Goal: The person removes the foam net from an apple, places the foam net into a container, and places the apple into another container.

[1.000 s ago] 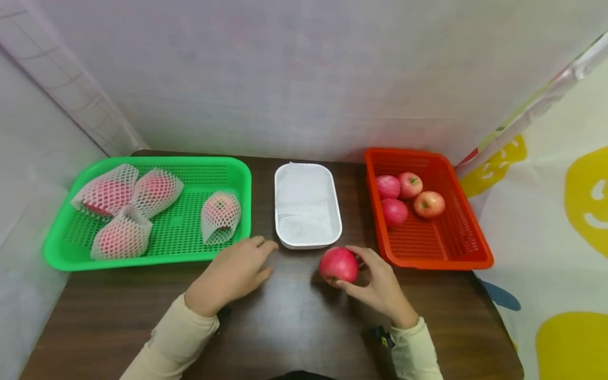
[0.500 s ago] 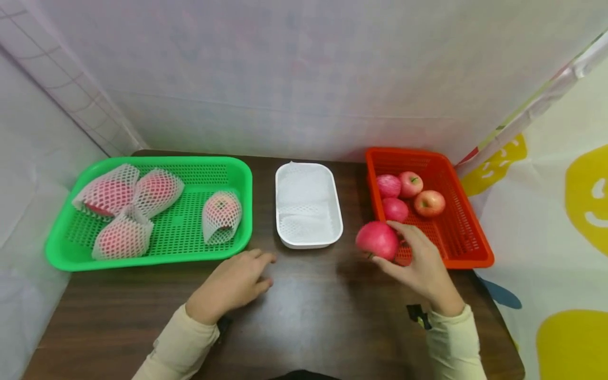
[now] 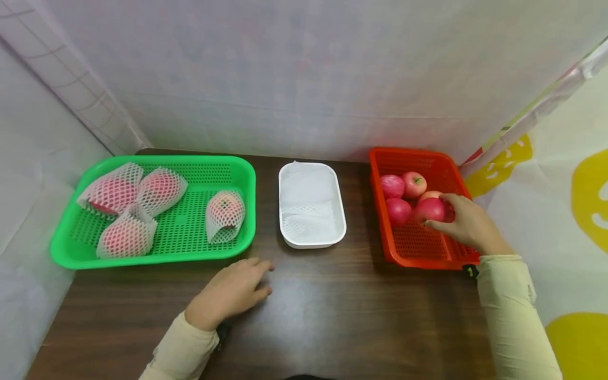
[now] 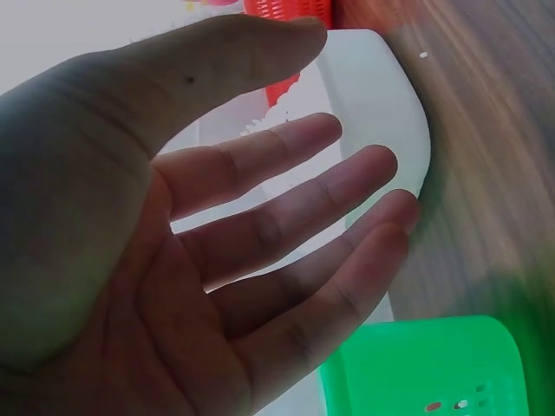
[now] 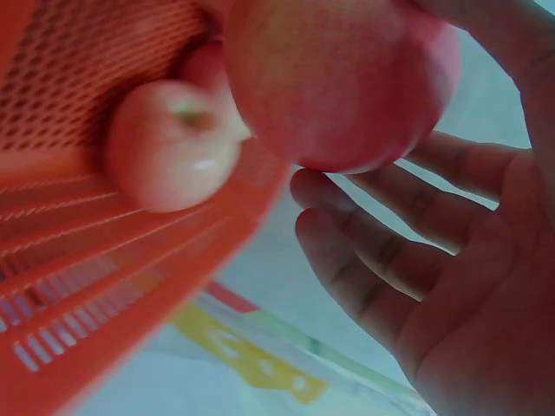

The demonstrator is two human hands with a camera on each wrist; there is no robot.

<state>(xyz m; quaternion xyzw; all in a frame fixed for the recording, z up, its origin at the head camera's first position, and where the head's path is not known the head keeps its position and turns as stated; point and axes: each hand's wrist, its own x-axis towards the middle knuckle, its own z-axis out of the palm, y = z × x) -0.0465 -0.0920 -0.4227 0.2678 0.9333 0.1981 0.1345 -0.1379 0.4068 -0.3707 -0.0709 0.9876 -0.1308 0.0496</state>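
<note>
My right hand (image 3: 467,221) holds a red apple (image 3: 429,210) over the red basket (image 3: 396,253), thumb on one side and fingers on the other. In the right wrist view the same apple (image 5: 342,82) fills the top, with a paler apple (image 5: 173,146) behind it in the basket. Several bare apples lie inside, among them a dark pink apple (image 3: 398,211) and a light red apple (image 3: 414,184). My left hand (image 3: 230,293) holds nothing and is low over the table, in front of the green basket (image 3: 190,257). Its fingers (image 4: 286,217) are spread and relaxed in the left wrist view.
The green basket holds several apples in white foam nets, one of them a netted apple (image 3: 225,211) at its right end. Between the baskets stands a white tray (image 3: 313,244) with foam nets (image 3: 306,208) in it. A pale cloth wall (image 3: 304,79) closes off the back.
My right hand has carried the apple from the table in front of the white tray, rightward and away from me, to above the red basket. The left hand has shifted slightly nearer to me.
</note>
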